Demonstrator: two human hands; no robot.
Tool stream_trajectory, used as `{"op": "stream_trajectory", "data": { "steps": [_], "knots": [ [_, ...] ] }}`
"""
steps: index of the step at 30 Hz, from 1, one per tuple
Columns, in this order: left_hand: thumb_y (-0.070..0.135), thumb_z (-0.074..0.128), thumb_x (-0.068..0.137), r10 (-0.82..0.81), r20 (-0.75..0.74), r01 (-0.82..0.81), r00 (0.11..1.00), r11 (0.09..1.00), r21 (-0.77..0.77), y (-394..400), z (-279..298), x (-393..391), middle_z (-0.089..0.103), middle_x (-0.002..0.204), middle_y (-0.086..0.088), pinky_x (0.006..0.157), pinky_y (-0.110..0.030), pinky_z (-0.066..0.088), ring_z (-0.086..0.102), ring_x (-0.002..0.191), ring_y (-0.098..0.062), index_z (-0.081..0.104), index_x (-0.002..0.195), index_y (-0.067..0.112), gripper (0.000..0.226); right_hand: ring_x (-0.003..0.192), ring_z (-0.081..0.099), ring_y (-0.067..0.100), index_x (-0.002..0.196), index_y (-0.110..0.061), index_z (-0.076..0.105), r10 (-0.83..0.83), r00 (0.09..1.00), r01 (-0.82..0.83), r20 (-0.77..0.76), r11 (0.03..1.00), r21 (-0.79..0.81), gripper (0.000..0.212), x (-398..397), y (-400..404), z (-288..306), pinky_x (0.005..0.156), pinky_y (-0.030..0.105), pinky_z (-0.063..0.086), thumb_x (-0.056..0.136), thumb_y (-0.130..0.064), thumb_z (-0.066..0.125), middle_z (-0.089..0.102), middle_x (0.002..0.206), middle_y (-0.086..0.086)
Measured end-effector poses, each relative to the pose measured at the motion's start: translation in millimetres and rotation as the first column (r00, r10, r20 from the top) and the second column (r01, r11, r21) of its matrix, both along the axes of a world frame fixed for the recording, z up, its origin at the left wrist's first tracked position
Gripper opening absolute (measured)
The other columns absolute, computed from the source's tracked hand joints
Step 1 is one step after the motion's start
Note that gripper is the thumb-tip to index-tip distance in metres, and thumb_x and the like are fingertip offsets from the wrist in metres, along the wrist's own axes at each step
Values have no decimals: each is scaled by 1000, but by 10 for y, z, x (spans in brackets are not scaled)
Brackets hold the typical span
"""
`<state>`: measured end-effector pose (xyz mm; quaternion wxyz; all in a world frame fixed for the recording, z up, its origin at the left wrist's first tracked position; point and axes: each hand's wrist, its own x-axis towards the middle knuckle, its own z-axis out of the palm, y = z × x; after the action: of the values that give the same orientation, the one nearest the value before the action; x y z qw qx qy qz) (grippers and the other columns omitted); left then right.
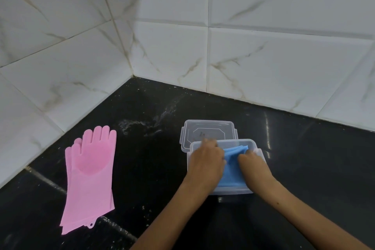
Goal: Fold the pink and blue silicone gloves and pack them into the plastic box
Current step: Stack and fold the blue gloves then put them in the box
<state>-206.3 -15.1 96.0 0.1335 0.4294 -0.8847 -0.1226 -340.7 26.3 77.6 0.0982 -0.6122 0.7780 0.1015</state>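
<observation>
While the pair of pink silicone gloves (pixel 89 176) lies flat and unfolded at the left of the black polished stone counter (pixel 154 168), stacked one on the other with fingers pointing toward the white marbled wall tiles (pixel 60 67), the work itself is going on well apart from them, to the right. Nothing touches the pink pair, so by my reading that half of the task has not begun. Further right, the clear plastic lid (pixel 207 130) rests on the counter just behind the clear rectangular plastic box (pixel 233 190), its near edge tucked behind the box's far rim. The left hand (pixel 205 160) reaches into the left part of the box with knuckles up and fingers bent downward; it seems to be pushing the folded blue silicone gloves (pixel 233 168) down, though the fingertips are blurred and I cannot tell whether they pinch the material or merely press it. The blue material fills the middle of the box, bunched into folds at its far end. At the right, the right hand (pixel 252 163) is also inside the box, fingers curled onto the blue folds near the right wall, apparently gripping them. I judge the blue gloves folded and nearly seated, about halfway through overall. Left to do: settle the blue, fold the pink pair, and fit it in on top. Closing the lid may follow, though the task does not demand it.
</observation>
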Motion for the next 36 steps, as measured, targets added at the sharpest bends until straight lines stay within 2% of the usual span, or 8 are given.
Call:
{"op": "stream_trajectory", "data": {
  "steps": [3,8,12,15,20,28,32,36],
  "knots": [
    [16,54,91,-265,116,238,957,950,205,-94,-109,-55,57,127,-10,98,-41,43,54,113,-26,65,116,11,27,115,56,23,114,-7,57,86,993,-80,-82,994,71,27,53,7,-10,100,29,40,91,1,44,60,122,10],
    [27,52,94,-452,419,413,788,892,185,-280,-432,-25,11,159,-10,116,-39,18,15,145,-24,39,140,6,53,121,50,22,122,-18,57,144,988,-144,-50,989,16,33,-46,13,-14,93,31,46,90,-15,55,52,133,6],
    [38,43,97,-486,580,406,654,872,273,-367,-567,-26,-12,158,-8,118,-38,2,-7,147,-18,6,149,7,71,143,22,25,146,-24,25,330,944,-319,-13,922,220,59,-178,-63,-129,117,36,15,93,-29,50,17,157,11],
    [43,37,98,-486,667,384,565,870,309,-416,-608,-78,-19,157,-5,119,-39,-2,-12,146,-19,-5,150,13,73,143,23,28,146,-29,24,390,918,-359,-76,897,259,57,-221,-131,-226,119,40,8,94,-35,46,19,156,11],
    [43,34,98,-455,699,341,552,888,309,-409,-735,-124,-18,158,-2,118,-39,-6,-13,146,-17,-8,149,17,71,135,36,29,140,-25,36,452,881,-402,-137,871,283,50,-243,-200,-389,117,45,15,92,-31,49,40,146,9],
    [42,36,98,-481,700,385,528,870,307,-437,-646,-139,-14,158,-3,117,-40,-4,-10,146,-17,-5,150,14,72,136,36,27,138,-25,40,456,883,-397,-116,854,337,48,-220,-181,-216,116,49,13,91,-29,51,42,145,5],
    [30,41,99,-465,525,435,713,880,189,-439,-272,63,-3,159,-7,118,-40,-1,-4,147,-20,8,150,15,63,126,49,23,129,-32,53,335,942,-326,-32,930,170,42,-201,-172,117,108,39,35,88,-25,59,54,136,-3],
    [21,39,99,-219,186,231,958,972,-47,-464,8,676,7,159,-3,118,-35,2,1,146,-16,22,147,23,52,112,60,20,124,-35,56,293,955,-288,33,951,-109,36,210,-241,457,92,35,49,90,-25,57,60,129,-1]
  ]
}}
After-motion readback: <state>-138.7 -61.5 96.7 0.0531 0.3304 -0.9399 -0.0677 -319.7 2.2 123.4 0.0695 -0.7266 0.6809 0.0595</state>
